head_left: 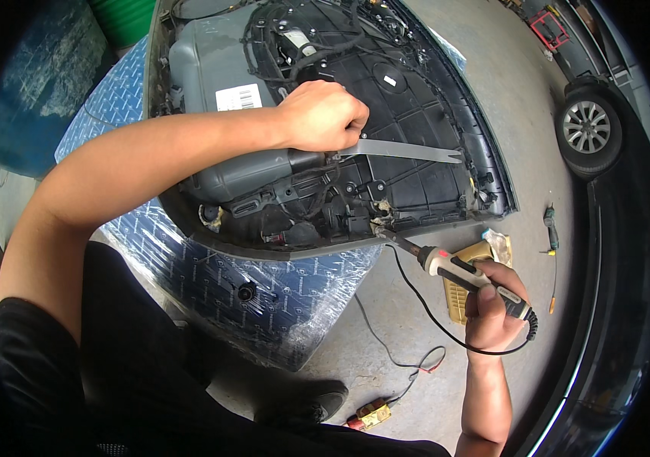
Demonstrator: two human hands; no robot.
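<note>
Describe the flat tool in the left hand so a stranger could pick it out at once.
Start at the big black car door panel lying inner side up. The left hand grips a flat grey pry bar across it, pointing right. Unlike the corded soldering iron in the right hand, it is thin, bare, with a forked tip.

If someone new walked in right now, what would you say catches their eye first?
Probably the big black car door panel lying inner side up across the top, on a blue wrapped bundle. The left hand grips a flat grey pry tool over it, while the right hand at lower right holds a corded soldering iron, tip at the panel's near edge.
</note>
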